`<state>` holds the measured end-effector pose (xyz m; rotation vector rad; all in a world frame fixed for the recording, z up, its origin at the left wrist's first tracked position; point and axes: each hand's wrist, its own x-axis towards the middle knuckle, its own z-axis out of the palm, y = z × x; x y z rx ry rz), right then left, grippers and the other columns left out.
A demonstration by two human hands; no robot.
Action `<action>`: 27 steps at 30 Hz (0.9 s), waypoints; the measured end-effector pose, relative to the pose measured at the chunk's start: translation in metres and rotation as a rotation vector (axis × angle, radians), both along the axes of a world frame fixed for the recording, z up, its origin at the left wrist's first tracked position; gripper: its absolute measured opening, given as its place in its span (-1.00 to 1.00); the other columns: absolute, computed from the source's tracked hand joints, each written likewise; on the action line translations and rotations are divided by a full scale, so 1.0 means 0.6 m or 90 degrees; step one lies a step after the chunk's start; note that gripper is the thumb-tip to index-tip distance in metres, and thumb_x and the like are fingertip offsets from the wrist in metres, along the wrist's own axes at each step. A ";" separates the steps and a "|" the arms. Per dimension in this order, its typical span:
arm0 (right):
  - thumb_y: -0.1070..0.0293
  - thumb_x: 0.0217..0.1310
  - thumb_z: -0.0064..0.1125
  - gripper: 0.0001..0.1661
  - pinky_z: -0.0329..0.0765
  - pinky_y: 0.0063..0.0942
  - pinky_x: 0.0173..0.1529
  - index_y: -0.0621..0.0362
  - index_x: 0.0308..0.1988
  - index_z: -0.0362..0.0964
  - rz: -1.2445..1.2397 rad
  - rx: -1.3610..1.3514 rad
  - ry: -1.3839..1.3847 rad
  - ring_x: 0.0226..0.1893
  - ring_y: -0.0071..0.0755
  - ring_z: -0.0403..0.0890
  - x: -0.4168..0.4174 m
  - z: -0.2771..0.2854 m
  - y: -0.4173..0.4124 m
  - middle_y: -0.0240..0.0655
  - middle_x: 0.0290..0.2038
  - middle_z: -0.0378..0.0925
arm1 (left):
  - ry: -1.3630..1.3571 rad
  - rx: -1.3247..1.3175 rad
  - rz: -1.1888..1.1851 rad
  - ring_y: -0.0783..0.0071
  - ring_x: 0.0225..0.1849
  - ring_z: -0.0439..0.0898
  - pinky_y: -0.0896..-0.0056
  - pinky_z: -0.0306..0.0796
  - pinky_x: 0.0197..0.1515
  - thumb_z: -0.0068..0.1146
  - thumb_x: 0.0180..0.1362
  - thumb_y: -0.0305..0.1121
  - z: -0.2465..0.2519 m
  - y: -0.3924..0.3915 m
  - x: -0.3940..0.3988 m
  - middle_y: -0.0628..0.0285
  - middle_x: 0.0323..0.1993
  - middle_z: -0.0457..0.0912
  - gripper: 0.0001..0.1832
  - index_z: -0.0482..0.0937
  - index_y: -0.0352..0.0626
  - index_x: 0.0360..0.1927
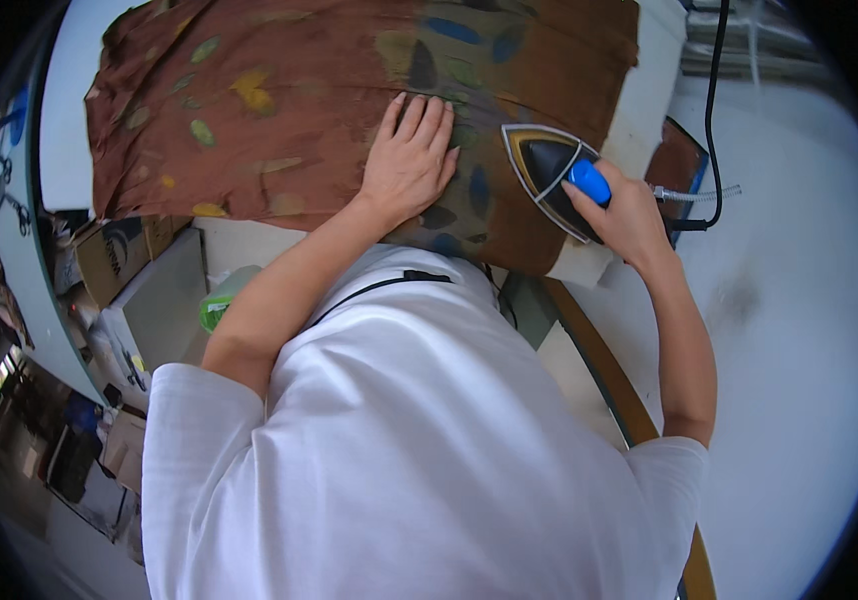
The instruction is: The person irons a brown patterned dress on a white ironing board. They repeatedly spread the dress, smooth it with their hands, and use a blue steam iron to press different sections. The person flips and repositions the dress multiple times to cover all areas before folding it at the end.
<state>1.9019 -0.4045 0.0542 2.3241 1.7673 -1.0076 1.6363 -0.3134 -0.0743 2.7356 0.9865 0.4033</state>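
Observation:
A reddish-brown cloth (309,67) with leaf-shaped patches in yellow, green and blue lies spread over a padded white surface. My left hand (410,154) rests flat on it near the middle, palm down, fingers slightly apart, holding nothing. To the right, my right hand (624,214) grips the blue handle of an electric iron (549,165), whose pointed end faces up and left. The iron lies on the cloth's brown right part; whether its soleplate presses down fully cannot be told. A black cord and a spring-wrapped clear hose run from the iron's rear.
Pale backing cloth (643,90) shows beyond the cloth's right edge, beside a dark red, blue-edged board (676,165). Wrapped bundles (763,45) lie at the upper right. At left are a cardboard box (114,255), a green container (226,300) and a side table with scissors (18,214).

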 end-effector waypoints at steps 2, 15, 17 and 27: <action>-0.04 0.29 0.26 -0.46 0.66 -0.11 -0.17 0.25 -0.05 0.54 0.046 -0.008 0.010 -0.30 0.12 0.74 -0.032 0.003 0.018 0.09 -0.30 0.69 | 0.008 0.006 0.024 0.08 0.33 0.35 -0.06 0.07 0.49 0.07 0.30 -0.14 0.000 0.006 -0.017 0.01 0.25 0.44 -0.43 0.45 -0.32 0.27; -0.06 0.29 0.26 -0.42 0.69 -0.10 -0.13 0.27 -0.03 0.57 0.082 0.009 0.025 -0.26 0.16 0.75 -0.153 0.000 0.123 0.11 -0.23 0.70 | 0.000 0.019 0.165 0.03 0.33 0.37 -0.10 0.10 0.48 0.15 0.25 -0.20 -0.004 0.056 -0.134 0.00 0.24 0.47 -0.43 0.45 -0.31 0.27; -0.05 0.28 0.27 -0.45 0.67 -0.05 -0.15 0.27 -0.10 0.57 0.135 0.013 0.021 -0.30 0.20 0.73 -0.174 -0.001 0.135 0.13 -0.28 0.69 | 0.000 0.018 0.177 0.03 0.33 0.37 -0.11 0.11 0.48 0.16 0.25 -0.21 -0.002 0.064 -0.153 0.00 0.23 0.47 -0.43 0.46 -0.31 0.27; -0.03 0.31 0.23 -0.45 0.66 -0.05 -0.15 0.29 -0.06 0.56 0.064 0.075 -0.001 -0.29 0.23 0.72 -0.284 -0.009 0.221 0.16 -0.29 0.67 | 0.025 0.024 0.211 0.07 0.35 0.33 -0.14 0.08 0.48 0.11 0.28 -0.16 -0.012 0.110 -0.251 0.05 0.27 0.42 -0.44 0.45 -0.29 0.27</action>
